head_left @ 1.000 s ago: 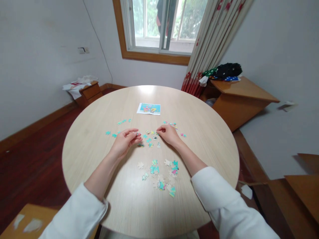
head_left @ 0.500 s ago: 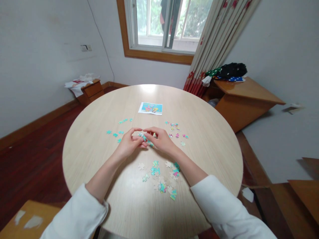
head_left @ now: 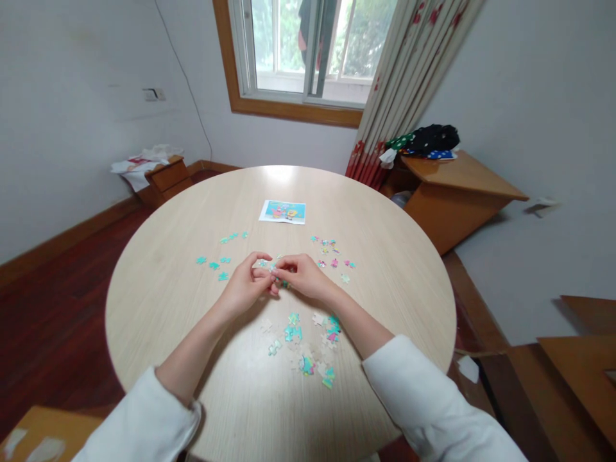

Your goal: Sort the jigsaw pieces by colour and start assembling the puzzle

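Observation:
My left hand (head_left: 250,281) and my right hand (head_left: 304,274) meet above the middle of the round table (head_left: 385,308). Between their fingertips is a small jigsaw piece (head_left: 273,269), pale and teal, partly covered by the fingers. Both hands are closed on it in a pinch. A few more pieces lie just behind and under the hands, mostly hidden. Loose teal pieces (head_left: 214,265) are spread to the left, and pink and yellow pieces (head_left: 334,262) to the right. Nearer me lies a pile of mixed pieces (head_left: 307,364), some showing their pale backs.
Toward the far side lies a picture sheet (head_left: 283,212) with cartoon figures on blue. Behind the table are a window and a curtain (head_left: 399,83). A tilted wooden cabinet (head_left: 462,199) with clothes on it stands at right, a small drawer unit (head_left: 168,179) at left.
My fingers have drawn closer together around the piece, and the right fingertips have lowered toward the left ones. The whole view has shifted slightly. The loose pieces look unmoved on the table.

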Available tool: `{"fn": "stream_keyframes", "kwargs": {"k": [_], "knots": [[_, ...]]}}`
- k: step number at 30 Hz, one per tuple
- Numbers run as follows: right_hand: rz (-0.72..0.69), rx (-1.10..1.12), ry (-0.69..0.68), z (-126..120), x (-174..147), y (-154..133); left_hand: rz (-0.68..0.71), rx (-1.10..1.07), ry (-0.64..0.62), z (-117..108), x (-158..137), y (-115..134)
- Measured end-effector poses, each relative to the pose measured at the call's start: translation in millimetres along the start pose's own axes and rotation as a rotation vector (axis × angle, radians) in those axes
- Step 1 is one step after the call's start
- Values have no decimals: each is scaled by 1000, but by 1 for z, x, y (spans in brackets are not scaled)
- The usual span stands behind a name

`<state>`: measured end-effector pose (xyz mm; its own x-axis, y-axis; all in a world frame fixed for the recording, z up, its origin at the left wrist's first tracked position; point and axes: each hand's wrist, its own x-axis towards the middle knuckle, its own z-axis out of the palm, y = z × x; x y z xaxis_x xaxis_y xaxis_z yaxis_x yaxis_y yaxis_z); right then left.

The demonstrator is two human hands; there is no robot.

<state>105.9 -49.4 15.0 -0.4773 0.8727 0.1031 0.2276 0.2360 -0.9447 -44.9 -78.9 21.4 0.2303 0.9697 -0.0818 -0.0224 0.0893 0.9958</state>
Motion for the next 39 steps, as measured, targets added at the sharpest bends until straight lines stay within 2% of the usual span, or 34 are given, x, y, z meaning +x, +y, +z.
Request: {"fn": "stream_keyframes", "kwargs": {"k": [2, 3, 5, 7, 9, 12, 16, 23, 27, 29, 30, 32, 33, 34, 36, 39], "knots": [[-10, -18, 52, -8, 2, 1, -4, -8, 8, 0, 0, 0], [-16, -40, 122, -17, 4, 4, -9, -13, 15, 0, 0, 0], [-7, -87, 364, -46, 5, 12, -16, -18, 36, -1, 0, 1], [94, -195, 585, -81, 1, 25, -11, -7, 59, -1, 1, 2], [270, -358, 710, -112, -7, 39, 5, 10, 74, -2, 1, 3], [488, -566, 698, -137, -18, 56, 26, 34, 86, -3, 1, 3], [581, -710, 628, -137, -21, 60, 47, 57, 150, -5, 2, 4], [565, -761, 676, -135, -19, 62, 150, 136, 308, -12, 7, 4], [454, -682, 728, -131, -22, 55, 188, 204, 413, -22, 13, -1], [366, -569, 620, -123, -26, 42, 179, 201, 438, -26, 15, -3], [324, -479, 482, -117, -29, 33, 176, 194, 442, -27, 16, -4], [283, -394, 98, -104, -35, 13, 172, 186, 439, -28, 16, -5], [302, -416, -116, -97, -37, 3, 170, 187, 436, -27, 16, -5], [318, -460, -271, -90, -39, -7, 166, 190, 435, -27, 16, -4], [371, -576, -436, -75, -42, -23, 157, 200, 437, -26, 15, -4], [405, -738, -579, -54, -41, -37, 153, 212, 439, -24, 15, -3]]}}
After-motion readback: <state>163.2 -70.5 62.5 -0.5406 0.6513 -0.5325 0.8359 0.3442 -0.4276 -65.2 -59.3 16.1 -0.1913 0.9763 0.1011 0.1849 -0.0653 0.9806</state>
